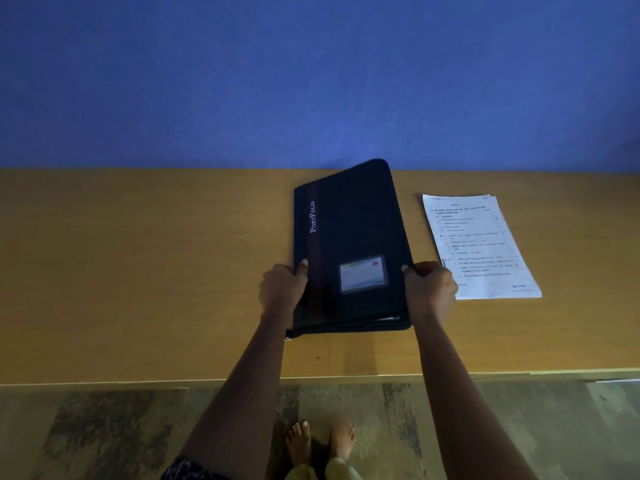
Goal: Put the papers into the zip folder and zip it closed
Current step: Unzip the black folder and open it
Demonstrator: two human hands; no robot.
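Note:
A dark navy zip folder [356, 230] marked "PortFolio" lies on the wooden table [138, 271], with a card window near its front. My left hand [282, 287] grips its left edge with the thumb on top. My right hand [429, 289] grips its right edge, where the cover looks slightly raised along the front right corner. A small stack of printed white papers [479, 247] lies flat on the table just right of the folder, its lower left corner partly hidden by my right hand.
A blue wall [311, 81] rises directly behind the table. The table's front edge [138, 382] runs across the view, with patterned floor and bare feet [320, 445] below it.

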